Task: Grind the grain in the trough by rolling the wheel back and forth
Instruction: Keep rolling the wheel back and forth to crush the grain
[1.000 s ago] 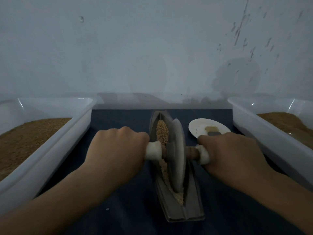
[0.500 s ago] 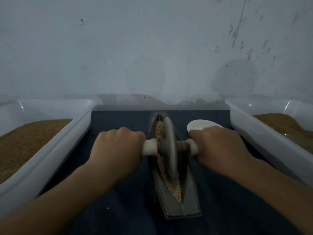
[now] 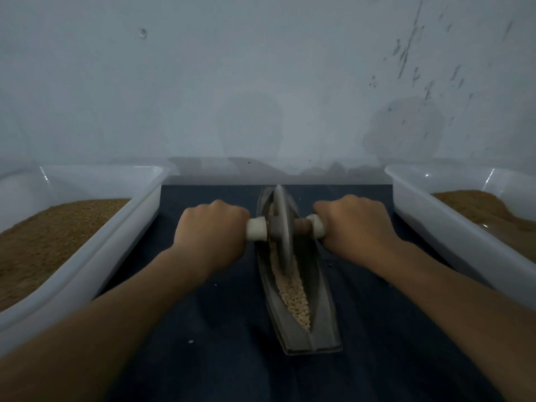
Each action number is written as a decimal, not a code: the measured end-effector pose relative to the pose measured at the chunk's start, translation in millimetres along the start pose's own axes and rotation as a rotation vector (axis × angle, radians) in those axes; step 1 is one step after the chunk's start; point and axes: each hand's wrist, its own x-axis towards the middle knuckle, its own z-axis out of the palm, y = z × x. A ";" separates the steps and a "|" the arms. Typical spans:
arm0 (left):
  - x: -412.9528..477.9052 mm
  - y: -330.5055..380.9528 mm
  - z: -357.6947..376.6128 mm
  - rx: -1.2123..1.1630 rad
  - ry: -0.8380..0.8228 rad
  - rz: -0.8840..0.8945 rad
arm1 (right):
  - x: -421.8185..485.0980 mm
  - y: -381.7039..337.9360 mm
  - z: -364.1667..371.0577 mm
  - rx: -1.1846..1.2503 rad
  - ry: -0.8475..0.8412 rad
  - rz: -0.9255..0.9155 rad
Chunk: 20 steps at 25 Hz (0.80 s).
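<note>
Dark blue cloth (image 3: 226, 329) beds the grey boat-shaped metal trough (image 3: 327, 309) of pale grain (image 3: 293, 294); left hand (image 3: 211, 230) and right hand (image 3: 353, 224) fist the axle ends (image 3: 256, 233), balancing the grey disc wheel (image 3: 282, 227) upright at its far end

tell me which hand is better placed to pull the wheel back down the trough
Neither, I'd say. The left hand grips one end of the handle and the right hand grips the other, with the wheel between them at the far end of the trough. Pull with both.
</note>
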 end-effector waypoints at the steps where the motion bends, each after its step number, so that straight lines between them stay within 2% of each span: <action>1: -15.1 -1.2 0.3 0.007 0.070 0.043 | -16.1 1.2 -2.9 -0.018 0.025 -0.047; 4: -47.9 -7.2 -13.6 0.042 0.237 0.192 | -54.8 7.3 -18.8 -0.034 0.179 -0.138; 5: -47.4 -7.9 -17.9 0.041 0.249 0.205 | -58.9 9.5 -21.2 -0.015 0.180 -0.129; 8: -31.2 0.9 -6.2 0.113 0.124 0.132 | -44.2 4.3 -8.0 -0.039 0.101 -0.052; 11: 12.2 5.6 3.5 0.092 0.043 0.019 | -1.0 -3.2 10.1 0.038 0.032 0.062; 14: 22.6 6.9 -3.9 0.063 -0.031 -0.003 | 12.9 0.9 10.5 0.055 -0.023 0.080; 16: -1.8 5.7 -8.9 0.067 0.025 0.039 | -10.8 3.2 4.6 0.018 0.006 0.024; 18: -33.1 2.9 -13.1 0.076 0.165 0.139 | -45.9 2.8 -6.9 -0.018 0.128 -0.034; 20: -48.1 -1.6 -24.4 0.061 0.254 0.232 | -68.4 8.4 -14.8 0.024 0.179 -0.069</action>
